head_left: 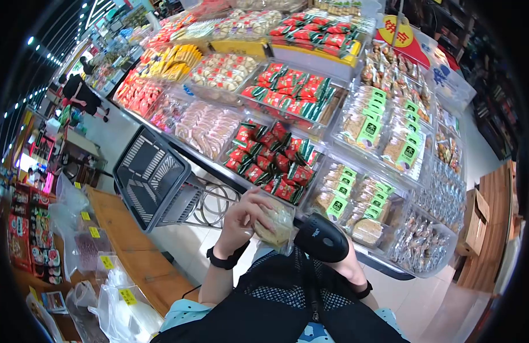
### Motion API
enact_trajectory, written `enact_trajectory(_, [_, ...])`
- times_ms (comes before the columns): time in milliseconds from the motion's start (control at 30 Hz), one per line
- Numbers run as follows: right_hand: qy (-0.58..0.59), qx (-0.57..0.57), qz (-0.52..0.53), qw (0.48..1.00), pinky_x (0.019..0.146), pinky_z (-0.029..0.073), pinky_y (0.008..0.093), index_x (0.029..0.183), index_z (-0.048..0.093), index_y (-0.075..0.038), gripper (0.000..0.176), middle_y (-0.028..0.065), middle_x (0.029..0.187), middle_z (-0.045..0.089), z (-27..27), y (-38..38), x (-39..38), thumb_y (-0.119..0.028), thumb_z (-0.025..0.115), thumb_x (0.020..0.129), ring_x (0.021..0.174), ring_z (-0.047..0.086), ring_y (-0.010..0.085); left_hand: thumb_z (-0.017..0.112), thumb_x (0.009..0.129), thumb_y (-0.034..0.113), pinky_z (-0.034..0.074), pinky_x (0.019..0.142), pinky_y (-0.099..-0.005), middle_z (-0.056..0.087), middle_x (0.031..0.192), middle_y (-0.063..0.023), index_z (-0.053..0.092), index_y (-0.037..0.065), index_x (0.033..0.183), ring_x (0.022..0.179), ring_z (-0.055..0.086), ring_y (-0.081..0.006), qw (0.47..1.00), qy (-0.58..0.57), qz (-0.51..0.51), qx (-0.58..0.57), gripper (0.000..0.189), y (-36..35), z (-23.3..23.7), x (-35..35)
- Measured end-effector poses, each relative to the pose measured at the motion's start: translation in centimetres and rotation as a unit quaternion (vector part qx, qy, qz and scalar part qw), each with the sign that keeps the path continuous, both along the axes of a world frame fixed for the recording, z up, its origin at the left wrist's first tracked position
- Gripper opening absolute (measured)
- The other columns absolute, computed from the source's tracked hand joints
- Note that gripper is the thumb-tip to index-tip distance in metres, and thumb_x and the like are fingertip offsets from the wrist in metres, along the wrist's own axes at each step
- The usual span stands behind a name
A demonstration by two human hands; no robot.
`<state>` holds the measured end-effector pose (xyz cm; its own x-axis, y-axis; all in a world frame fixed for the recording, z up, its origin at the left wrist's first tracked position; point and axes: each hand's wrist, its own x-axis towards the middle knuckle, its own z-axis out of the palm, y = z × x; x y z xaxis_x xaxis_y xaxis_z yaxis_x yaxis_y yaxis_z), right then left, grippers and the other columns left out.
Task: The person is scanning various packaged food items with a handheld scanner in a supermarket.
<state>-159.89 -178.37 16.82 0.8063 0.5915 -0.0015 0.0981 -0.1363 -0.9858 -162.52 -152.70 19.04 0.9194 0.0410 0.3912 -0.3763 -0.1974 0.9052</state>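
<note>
My left hand (240,220), with a black band on its wrist, is closed on a clear packet of pale snacks (274,227) held close in front of my chest. A black handheld barcode scanner (321,236) sits just right of the packet and nearly touches it. My right hand (340,262) grips the scanner from behind and is mostly hidden by it. Both hands hover at the near edge of a display counter (384,264). The closest bins hold red-and-green wrapped sweets (273,157) and green-labelled packets (345,193).
A black plastic shopping basket (152,180) rests tilted on a wire stand (210,203) to my left. A wooden shelf (136,251) with yellow price tags and plastic bags runs along the lower left. A person in black (81,94) stands far down the aisle. A cardboard box (476,220) lies on the right.
</note>
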Motion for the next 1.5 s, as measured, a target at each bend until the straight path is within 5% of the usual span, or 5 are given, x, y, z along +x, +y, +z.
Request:
enact_trajectory(667, [-0.194, -0.020, -0.147, 0.970, 0.081, 0.045, 0.0345, 0.106, 0.059, -0.003, 0.049, 0.0148, 0.099, 0.061, -3.4, -5.8, -2.9, -0.023, 0.072, 0.063, 0.091, 0.059, 0.0282, 0.052, 0.078, 0.001, 0.046, 0.084, -0.0296, 0.060, 0.093, -0.0058, 0.044, -0.001, 0.119, 0.088, 0.059, -0.0155, 0.895, 0.272, -0.113, -0.336, 0.042, -5.7, -4.8, 5.2])
enact_trajectory(833, [-0.207, -0.160, -0.183, 0.948, 0.088, 0.044, 0.0334, 0.112, 0.054, 0.000, 0.049, 0.0106, 0.103, 0.062, -8.2, -8.5, -3.9, -0.018, 0.072, 0.070, 0.099, 0.058, 0.0186, 0.052, 0.078, 0.001, 0.046, 0.074, -0.0228, 0.059, 0.102, -0.0039, 0.058, 0.003, 0.108, 0.087, 0.057, -0.0099, 0.865, 0.336, -0.135, -0.347, 0.030, -10.1, -7.7, 7.8])
enact_trajectory(900, [-0.468, -0.406, -0.120, 0.775, 0.087, 0.045, 0.0353, 0.113, 0.055, -0.006, 0.039, 0.0098, 0.106, 0.059, -7.5, -8.4, -3.5, -0.025, 0.061, 0.079, 0.098, 0.057, 0.0237, 0.054, 0.074, 0.002, 0.045, 0.074, -0.0237, 0.060, 0.098, -0.0031, 0.060, 0.002, 0.104, 0.085, 0.054, -0.0092, 0.888, 0.268, -0.165, -0.334, 0.031, -11.8, -8.1, 8.7])
enact_trajectory(1067, [-0.423, -0.160, -0.115, 0.884, 0.096, 0.034, 0.0402, 0.119, 0.048, -0.002, 0.063, 0.0140, 0.114, 0.054, -6.9, -7.4, -3.5, -0.021, 0.074, 0.064, 0.108, 0.049, 0.0277, 0.043, 0.068, -0.006, 0.041, 0.045, -0.0255, 0.059, 0.062, -0.0039, 0.063, 0.002, 0.083, 0.052, 0.054, -0.0099, 0.945, 0.160, -0.163, -0.233, 0.027, -15.6, -13.5, 12.0])
enact_trajectory(1500, [-0.258, -0.074, -0.116, 0.956, 0.092, 0.038, 0.0387, 0.116, 0.050, -0.001, 0.061, 0.0136, 0.109, 0.055, -6.3, 2.9, 0.7, -0.018, 0.074, 0.063, 0.103, 0.052, 0.0266, 0.049, 0.084, 0.013, 0.040, 0.088, -0.0390, 0.044, 0.115, -0.0165, 0.039, 0.004, 0.124, 0.108, 0.044, -0.0331, 0.986, 0.014, -0.095, 0.134, 0.041, -5.6, -8.5, 4.4])
